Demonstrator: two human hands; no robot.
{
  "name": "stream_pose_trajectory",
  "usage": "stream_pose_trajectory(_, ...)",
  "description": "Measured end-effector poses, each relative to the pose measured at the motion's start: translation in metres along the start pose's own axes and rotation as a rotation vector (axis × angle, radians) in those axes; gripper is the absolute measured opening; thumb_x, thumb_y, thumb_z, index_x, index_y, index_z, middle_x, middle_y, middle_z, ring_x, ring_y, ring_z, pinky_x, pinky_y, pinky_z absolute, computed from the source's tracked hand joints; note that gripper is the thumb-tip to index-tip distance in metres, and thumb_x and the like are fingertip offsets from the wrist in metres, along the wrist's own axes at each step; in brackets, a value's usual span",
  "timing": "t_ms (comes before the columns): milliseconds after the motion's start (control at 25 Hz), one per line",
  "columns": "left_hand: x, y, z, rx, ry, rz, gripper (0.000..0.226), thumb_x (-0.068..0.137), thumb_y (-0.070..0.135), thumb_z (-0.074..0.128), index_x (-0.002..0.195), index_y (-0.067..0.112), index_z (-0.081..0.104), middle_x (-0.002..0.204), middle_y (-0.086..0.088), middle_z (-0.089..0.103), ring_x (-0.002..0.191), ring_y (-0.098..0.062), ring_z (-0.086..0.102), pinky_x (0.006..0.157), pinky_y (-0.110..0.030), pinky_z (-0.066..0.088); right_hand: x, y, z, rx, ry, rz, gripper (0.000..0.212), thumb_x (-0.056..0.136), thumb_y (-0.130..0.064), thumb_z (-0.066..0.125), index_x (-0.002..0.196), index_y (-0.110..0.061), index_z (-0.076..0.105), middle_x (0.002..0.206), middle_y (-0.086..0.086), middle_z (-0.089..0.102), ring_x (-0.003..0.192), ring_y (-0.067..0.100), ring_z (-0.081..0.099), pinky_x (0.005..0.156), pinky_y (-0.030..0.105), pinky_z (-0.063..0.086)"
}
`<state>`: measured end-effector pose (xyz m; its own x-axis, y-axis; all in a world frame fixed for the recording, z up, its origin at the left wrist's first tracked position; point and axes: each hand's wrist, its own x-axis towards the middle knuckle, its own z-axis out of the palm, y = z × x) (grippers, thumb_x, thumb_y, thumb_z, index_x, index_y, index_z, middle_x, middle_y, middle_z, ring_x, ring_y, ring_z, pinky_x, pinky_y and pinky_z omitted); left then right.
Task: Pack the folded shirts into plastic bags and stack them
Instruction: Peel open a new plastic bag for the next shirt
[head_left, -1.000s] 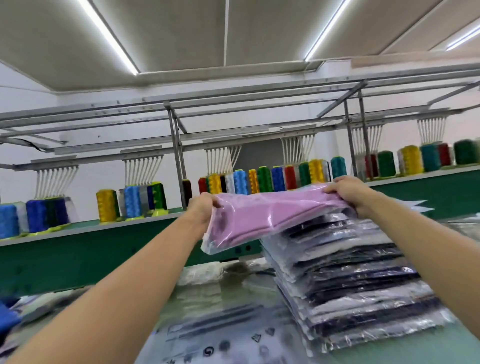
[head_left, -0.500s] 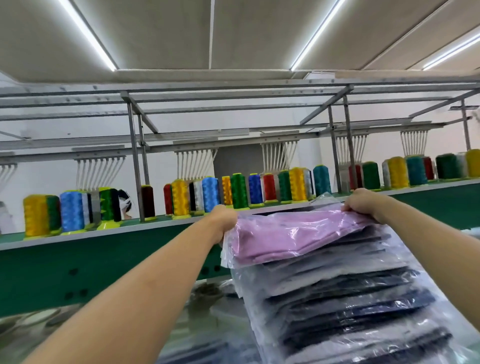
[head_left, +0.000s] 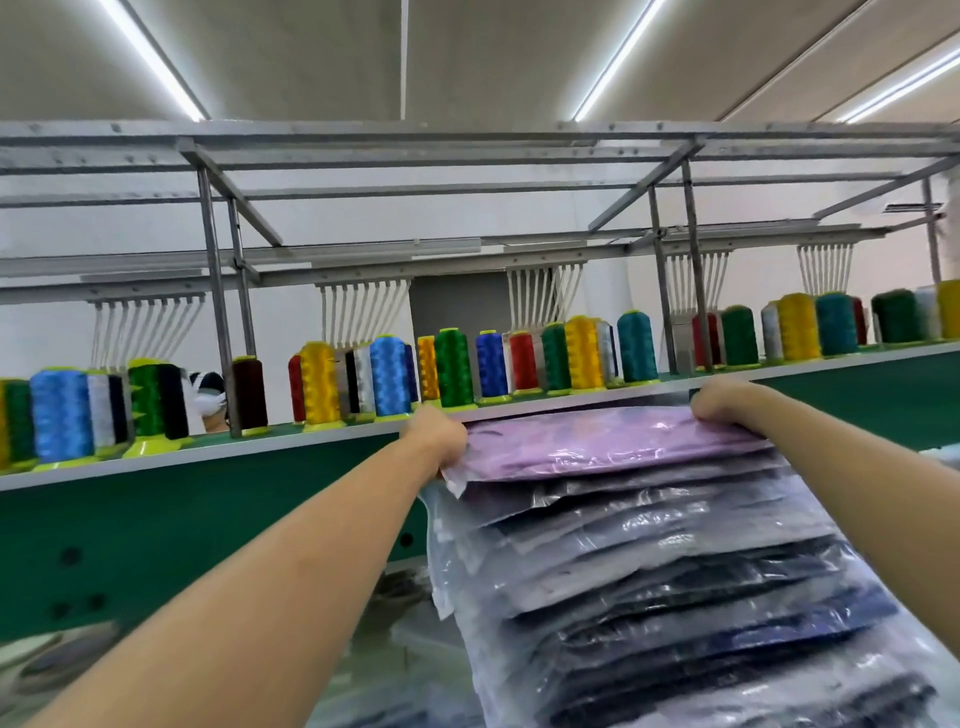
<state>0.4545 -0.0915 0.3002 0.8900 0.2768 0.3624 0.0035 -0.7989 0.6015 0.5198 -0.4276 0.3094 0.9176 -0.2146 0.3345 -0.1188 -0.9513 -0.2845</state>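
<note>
Gripping opposite ends of the bagged pink shirt (head_left: 613, 441), both hands hold it flat on top of the stack of bagged shirts (head_left: 675, 597). The left hand (head_left: 436, 444) closes on the left edge of the bag, fingers curled round the plastic and mostly hidden beneath it. The right hand (head_left: 724, 400) closes on the far right corner in the same manner, knuckles up and fingers tucked over the edge. Both forearms are extended forward, one on each side of the stack.

The pink shirt's bag touches the bag directly below it. A loose plastic flap (head_left: 453, 483) hangs at the left corner, under the left hand. The stack consists of clear bags containing grey, navy and black garments, with the bag edges fanned out unevenly toward the left.

Behind the stack, a green ledge (head_left: 156, 499) carries a row of upright thread spools (head_left: 389, 376) in mixed colours. A grey metal frame (head_left: 467, 150) spans above the spools, below the ceiling light strips (head_left: 613, 57).
</note>
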Motion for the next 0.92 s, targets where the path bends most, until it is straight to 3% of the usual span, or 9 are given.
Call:
stream_pose_trajectory(80,0.008,-0.002,0.007,0.012,0.028,-0.032,0.037,0.101,0.005,0.043,0.136,-0.006,0.048,0.133,-0.024,0.058,0.123,-0.036,0.058,0.097,-0.041,0.051,0.008,-0.002,0.006,0.012,0.011,0.015,0.039,0.107,-0.016,0.039,0.139,0.002,0.051,0.146,0.019,0.051,0.130,0.030,0.052,0.107,0.035,0.040)
stream_pose_trajectory(280,0.013,-0.012,0.017,-0.007,-0.037,-0.037,0.032,0.098,0.011,0.047,0.121,-0.006,0.060,0.119,-0.025,0.065,0.102,-0.038,0.066,0.071,-0.038,0.054,0.024,0.009,0.021,0.075,0.046,-0.005,0.033,0.102,-0.017,0.048,0.124,0.003,0.062,0.129,0.022,0.062,0.105,0.031,0.057,0.093,0.035,0.046)
stream_pose_trajectory(360,0.010,-0.015,0.018,-0.074,-0.055,-0.052,0.023,0.095,0.011,0.046,0.108,-0.001,0.061,0.098,-0.022,0.063,0.078,-0.034,0.061,0.052,-0.029,0.043,0.022,0.012,0.021,0.123,0.080,0.015,0.033,0.099,-0.018,0.050,0.123,0.001,0.063,0.125,0.021,0.063,0.108,0.035,0.058,0.095,0.038,0.049)
stream_pose_trajectory(400,0.007,-0.017,0.017,-0.097,-0.072,-0.060,0.020,0.094,0.012,0.045,0.103,0.002,0.059,0.087,-0.019,0.058,0.069,-0.030,0.054,0.049,-0.026,0.036,0.019,0.013,0.020,0.130,0.090,0.029,0.032,0.098,-0.020,0.051,0.122,-0.002,0.063,0.124,0.020,0.064,0.112,0.037,0.058,0.099,0.042,0.049)
stream_pose_trajectory(600,-0.008,-0.027,-0.002,-0.131,-0.101,-0.071,0.014,0.091,0.017,0.047,0.081,0.008,0.048,0.067,-0.010,0.044,0.054,-0.024,0.041,0.050,-0.025,0.033,-0.009,0.006,0.014,0.160,0.188,0.021,0.024,0.093,-0.025,0.057,0.111,-0.013,0.067,0.114,0.016,0.063,0.104,0.036,0.057,0.095,0.047,0.052)
stream_pose_trajectory(680,-0.016,-0.032,-0.016,-0.164,-0.108,-0.058,0.017,0.092,0.018,0.050,0.077,0.010,0.046,0.068,-0.010,0.044,0.052,-0.023,0.036,0.050,-0.025,0.030,-0.022,-0.002,0.011,0.183,0.259,0.006,0.021,0.093,-0.026,0.058,0.107,-0.014,0.068,0.109,0.014,0.064,0.095,0.034,0.059,0.090,0.046,0.055)
stream_pose_trajectory(840,-0.039,-0.040,-0.054,-0.220,-0.048,-0.028,0.018,0.095,0.025,0.054,0.101,0.008,0.056,0.088,-0.014,0.058,0.071,-0.027,0.048,0.060,-0.032,0.040,-0.060,-0.036,0.001,0.271,0.331,-0.106,0.020,0.092,-0.025,0.059,0.103,-0.013,0.070,0.100,0.011,0.070,0.090,0.031,0.063,0.085,0.041,0.055)
stream_pose_trajectory(920,-0.058,-0.046,-0.075,-0.228,-0.003,0.006,0.019,0.095,0.026,0.055,0.102,0.009,0.059,0.092,-0.014,0.062,0.072,-0.027,0.050,0.061,-0.032,0.043,-0.086,-0.062,-0.003,0.374,0.354,-0.165,0.017,0.092,-0.024,0.060,0.103,-0.015,0.070,0.100,0.011,0.071,0.090,0.031,0.063,0.083,0.040,0.054)
